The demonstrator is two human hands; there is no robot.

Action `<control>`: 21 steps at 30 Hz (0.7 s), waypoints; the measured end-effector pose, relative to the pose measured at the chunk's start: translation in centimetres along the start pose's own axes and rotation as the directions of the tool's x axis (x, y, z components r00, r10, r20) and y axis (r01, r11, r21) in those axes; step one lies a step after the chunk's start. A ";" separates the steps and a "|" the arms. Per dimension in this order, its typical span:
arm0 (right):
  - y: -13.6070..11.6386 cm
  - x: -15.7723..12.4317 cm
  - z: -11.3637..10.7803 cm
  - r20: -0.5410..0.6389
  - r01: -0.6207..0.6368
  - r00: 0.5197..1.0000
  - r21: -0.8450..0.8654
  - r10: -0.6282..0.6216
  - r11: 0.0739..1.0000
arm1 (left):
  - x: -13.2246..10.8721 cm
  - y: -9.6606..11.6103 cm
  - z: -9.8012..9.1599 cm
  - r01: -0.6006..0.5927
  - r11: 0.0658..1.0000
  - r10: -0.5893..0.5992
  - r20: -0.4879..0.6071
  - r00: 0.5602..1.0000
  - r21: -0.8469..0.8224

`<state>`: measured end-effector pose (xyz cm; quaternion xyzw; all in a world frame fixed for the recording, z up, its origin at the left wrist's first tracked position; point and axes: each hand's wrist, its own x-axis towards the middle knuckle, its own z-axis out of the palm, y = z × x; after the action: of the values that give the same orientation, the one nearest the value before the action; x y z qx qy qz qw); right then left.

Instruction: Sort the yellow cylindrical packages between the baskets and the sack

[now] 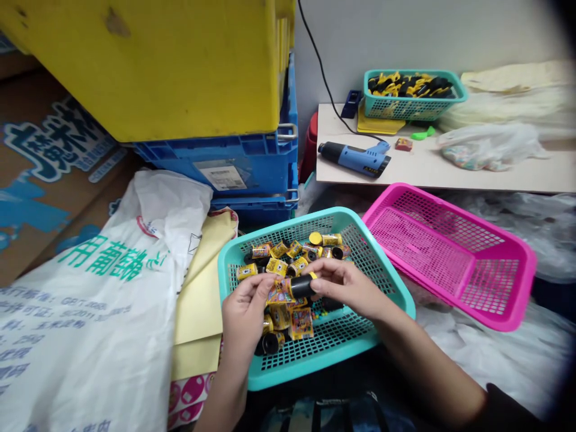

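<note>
A teal basket [391, 285] holds several small yellow and black containers with printed labels. Above its middle, my left hand [252, 303] pinches a colourful printed wrapper [279, 290] between thumb and fingers. My right hand [344, 285] grips the yellow-capped end of a black container [301, 286], whose other end meets the wrapper; whether it sits inside the wrapper is hard to tell. Beneath both hands lie more labelled containers, among them a loose labelled piece [301, 324], and some tiny coloured bits.
A pink basket [472, 279] stands to the right. Behind, a table [423, 171] bears a blue heat gun [357, 159], a filled teal basket [414, 108] and plastic bags. Stacked yellow and blue crates [252, 150] rise behind left; a white sack [103, 336] lies left.
</note>
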<state>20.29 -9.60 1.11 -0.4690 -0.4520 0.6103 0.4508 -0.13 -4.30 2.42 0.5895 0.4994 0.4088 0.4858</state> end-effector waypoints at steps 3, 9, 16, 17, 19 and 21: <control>0.4 0.1 0.2 -0.022 -0.008 1.000 -0.016 0.008 1.000 | 0.0 0.1 -0.1 -0.006 1.000 0.006 0.037 0.999 0.008; 1.1 0.1 1.7 -0.136 0.127 0.981 -0.106 -0.141 0.986 | 0.0 0.4 -0.5 0.050 0.998 -0.040 0.209 0.977 -0.047; 1.3 0.2 3.3 -0.048 0.188 0.982 0.120 -0.183 0.975 | -0.3 0.6 -0.3 -0.020 0.992 0.052 0.256 0.965 -0.126; 1.5 0.3 3.7 0.002 0.114 0.993 0.251 -0.118 0.961 | -0.4 0.6 -0.2 -0.017 0.988 0.055 0.250 0.967 -0.151; 1.9 0.4 4.4 0.096 -0.047 0.995 0.451 0.004 0.891 | -0.6 0.5 0.2 -0.002 0.985 0.042 0.229 0.972 -0.171; 2.4 0.7 5.1 0.092 -0.076 0.995 0.492 0.035 0.868 | -0.9 0.4 0.5 0.011 0.986 0.024 0.213 0.977 -0.164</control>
<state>14.85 -10.06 -0.55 -0.3262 -0.2847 0.7366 0.5196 0.31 -5.25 2.73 0.5895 0.4068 0.3845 0.5824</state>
